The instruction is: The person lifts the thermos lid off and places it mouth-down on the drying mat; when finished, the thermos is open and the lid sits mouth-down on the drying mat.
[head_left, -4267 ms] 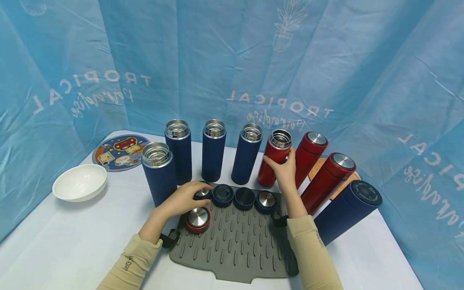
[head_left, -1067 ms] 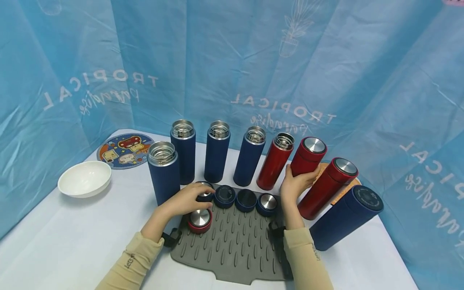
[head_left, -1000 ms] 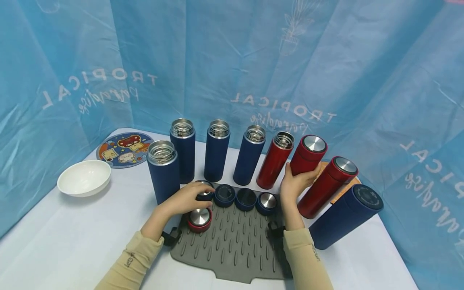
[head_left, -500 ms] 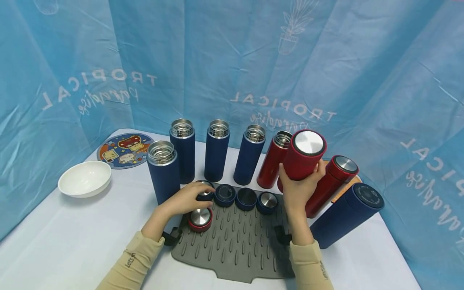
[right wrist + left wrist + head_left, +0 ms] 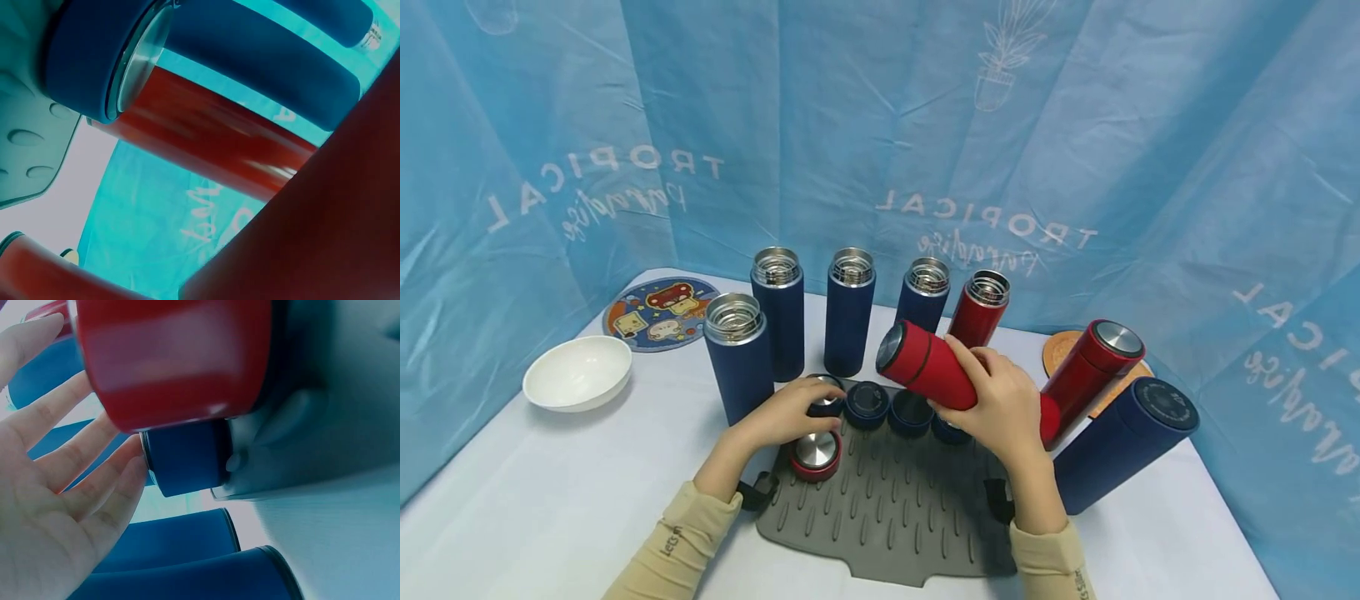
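A smooth red cylindrical bottle (image 5: 946, 373) is gripped, tilted, by the right hand (image 5: 1000, 400) over the far right of a ridged grey mat (image 5: 887, 517). The left hand (image 5: 782, 414) is held, fingers spread, beside a round, steel-topped red lid (image 5: 816, 454); whether it is touched is hard to judge.

Red bottle (image 5: 928, 364) lifted, tipped sideways in right hand (image 5: 1003, 402), seemingly above the mat (image 5: 887, 521)

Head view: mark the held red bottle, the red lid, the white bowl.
Held red bottle (image 5: 945, 372): head view, on its body, past the seam.
Red lid (image 5: 816, 451): head view, on its steel top.
White bowl (image 5: 577, 371): head view, on its bare inside.
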The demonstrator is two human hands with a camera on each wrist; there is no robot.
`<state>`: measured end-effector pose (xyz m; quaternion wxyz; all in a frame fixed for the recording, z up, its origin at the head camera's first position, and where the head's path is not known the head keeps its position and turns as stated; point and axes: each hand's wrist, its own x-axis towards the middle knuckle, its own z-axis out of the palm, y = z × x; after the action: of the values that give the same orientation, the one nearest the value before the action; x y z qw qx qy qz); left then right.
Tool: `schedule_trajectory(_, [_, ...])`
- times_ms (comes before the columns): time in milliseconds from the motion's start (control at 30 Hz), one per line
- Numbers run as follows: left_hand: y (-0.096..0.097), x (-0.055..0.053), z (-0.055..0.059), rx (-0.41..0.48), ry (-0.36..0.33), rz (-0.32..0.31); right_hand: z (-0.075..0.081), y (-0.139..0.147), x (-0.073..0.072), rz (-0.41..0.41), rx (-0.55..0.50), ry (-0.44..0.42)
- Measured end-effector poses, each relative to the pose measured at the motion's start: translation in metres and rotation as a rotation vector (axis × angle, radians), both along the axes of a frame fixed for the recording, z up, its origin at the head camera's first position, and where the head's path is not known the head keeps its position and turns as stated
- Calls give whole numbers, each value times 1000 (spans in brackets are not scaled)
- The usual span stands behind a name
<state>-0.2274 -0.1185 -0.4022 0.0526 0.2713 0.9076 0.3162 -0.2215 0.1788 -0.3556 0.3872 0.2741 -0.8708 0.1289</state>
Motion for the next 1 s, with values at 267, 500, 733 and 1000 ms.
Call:
schedule_trajectory(267, [7, 5, 2, 74, -20, 53, -7, -7, 4, 0, 231, -88])
schedule_trajectory(500, [15, 10, 13, 429, -45, 22, -12, -21, 5, 19, 327, -127])
schedule_trajectory(733, [14, 13, 17, 528, -70, 6, -13, -29, 7, 48, 335, -136])
schedule_trajectory(1000, [14, 14, 15, 602, -16, 24, -14, -32, 8, 67, 307, -113])
